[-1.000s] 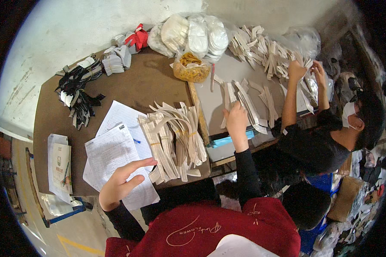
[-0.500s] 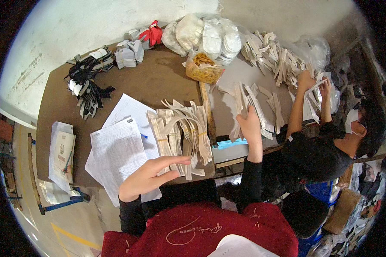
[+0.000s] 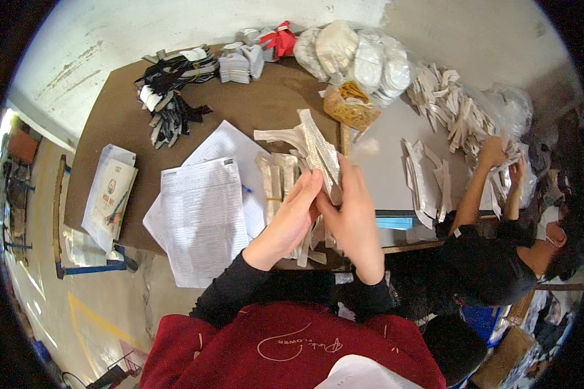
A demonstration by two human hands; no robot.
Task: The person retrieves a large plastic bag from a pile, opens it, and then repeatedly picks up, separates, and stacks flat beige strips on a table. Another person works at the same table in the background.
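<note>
The left hand [image 3: 292, 211] and right hand [image 3: 353, 217] are together, clamping pale strips [image 3: 319, 146] over the bundles [image 3: 279, 170] at the desk's [image 3: 120, 104] near middle. Holding well is probably requiring even pressure and aligned edges. One yellow bag [image 3: 352, 111], one booklet [image 3: 118, 191] and two sheets [image 3: 204, 214] are lying around; overlap is hiding the strips' count.

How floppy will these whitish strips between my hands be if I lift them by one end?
The whitish strips are probably somewhat stiff, not limp: their upper ends jut out fairly straight. They look light, being narrow and thin. They may slip apart, since their ends splay.
</note>
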